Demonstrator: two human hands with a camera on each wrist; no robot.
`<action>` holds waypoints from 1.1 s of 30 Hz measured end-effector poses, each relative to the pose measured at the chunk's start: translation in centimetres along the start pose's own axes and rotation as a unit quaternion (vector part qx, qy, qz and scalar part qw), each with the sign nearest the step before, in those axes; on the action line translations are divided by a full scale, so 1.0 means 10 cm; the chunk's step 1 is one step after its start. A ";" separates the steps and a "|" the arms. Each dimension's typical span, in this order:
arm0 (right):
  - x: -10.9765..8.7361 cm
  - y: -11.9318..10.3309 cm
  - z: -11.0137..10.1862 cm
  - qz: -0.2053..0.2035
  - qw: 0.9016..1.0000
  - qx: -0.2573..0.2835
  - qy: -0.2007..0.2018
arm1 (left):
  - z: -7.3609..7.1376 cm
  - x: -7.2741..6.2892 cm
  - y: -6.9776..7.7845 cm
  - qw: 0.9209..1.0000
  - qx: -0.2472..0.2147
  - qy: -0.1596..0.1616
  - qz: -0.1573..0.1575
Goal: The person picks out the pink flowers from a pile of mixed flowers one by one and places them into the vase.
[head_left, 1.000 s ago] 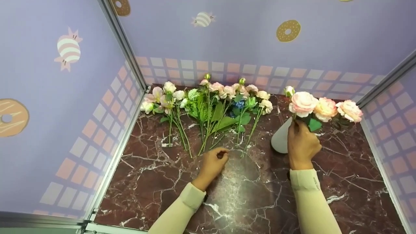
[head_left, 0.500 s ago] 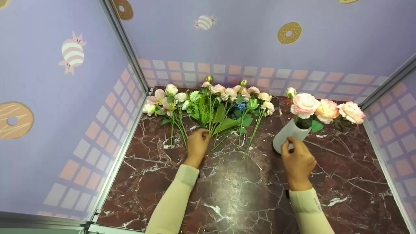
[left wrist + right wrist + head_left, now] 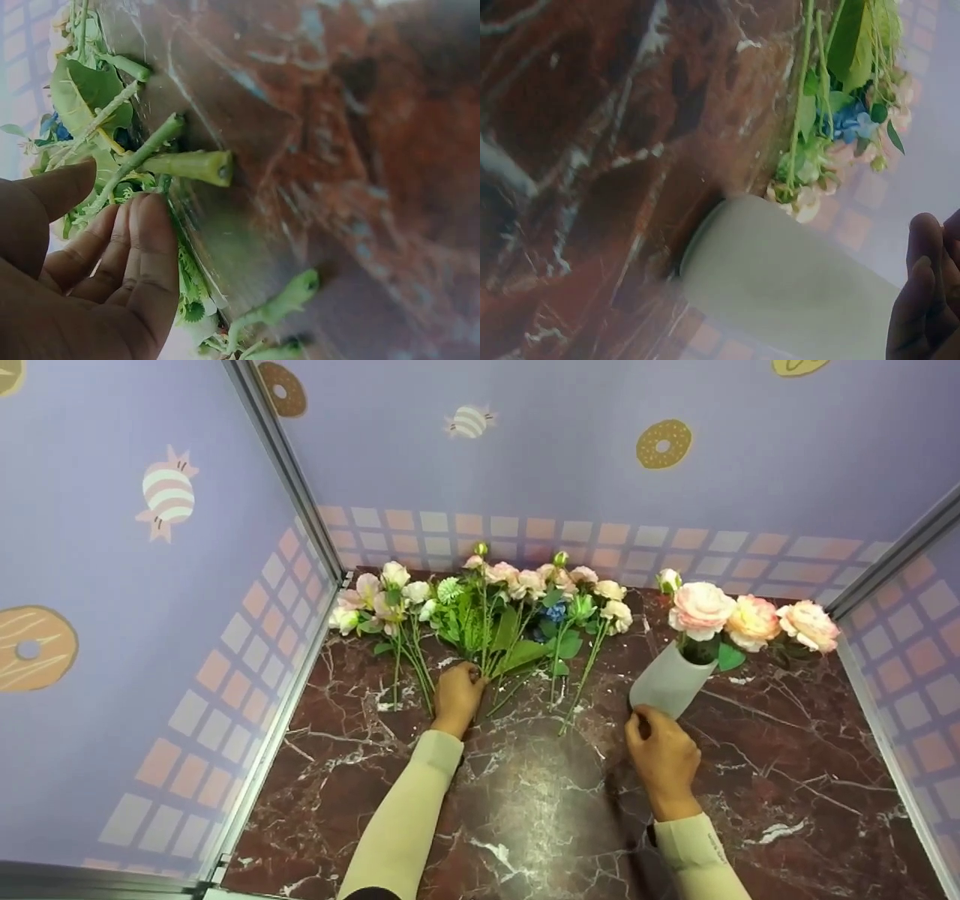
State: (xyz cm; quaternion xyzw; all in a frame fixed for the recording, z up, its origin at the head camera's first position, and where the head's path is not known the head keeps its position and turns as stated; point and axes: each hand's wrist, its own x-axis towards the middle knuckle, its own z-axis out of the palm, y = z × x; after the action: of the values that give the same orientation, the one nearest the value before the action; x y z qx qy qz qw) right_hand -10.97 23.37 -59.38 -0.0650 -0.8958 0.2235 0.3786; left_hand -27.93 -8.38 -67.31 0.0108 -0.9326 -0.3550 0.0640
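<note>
Right hand [image 3: 664, 754] has dropped from vase [image 3: 670, 686] mouth to near its base, loosely curled, empty; roses [image 3: 752, 622] sit in vase, seemingly placed. Left hand [image 3: 457, 697] has reached loose stems [image 3: 187, 166], thumb and fingers parted, nothing visibly gripped.

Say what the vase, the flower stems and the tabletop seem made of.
Vase: matte off-white, perhaps ceramic or plastic; even, unglossy surface. Stems: probably plastic, with molded-looking, blunt ends. Tabletop: glossy marble or imitation; white veins and a bright reflection.
</note>
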 end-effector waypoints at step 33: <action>-0.21 -0.16 -0.05 -0.039 0.997 0.032 -0.051 | -0.45 0.11 0.50 0.996 -0.059 -0.039 -0.056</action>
State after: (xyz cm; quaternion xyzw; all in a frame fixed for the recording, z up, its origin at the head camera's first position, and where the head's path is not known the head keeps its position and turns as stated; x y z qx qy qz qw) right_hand -9.08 21.50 -59.68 -0.0065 -0.9081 0.2401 0.3429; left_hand -28.30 -7.68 -60.61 0.0456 -0.9098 -0.4124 0.0082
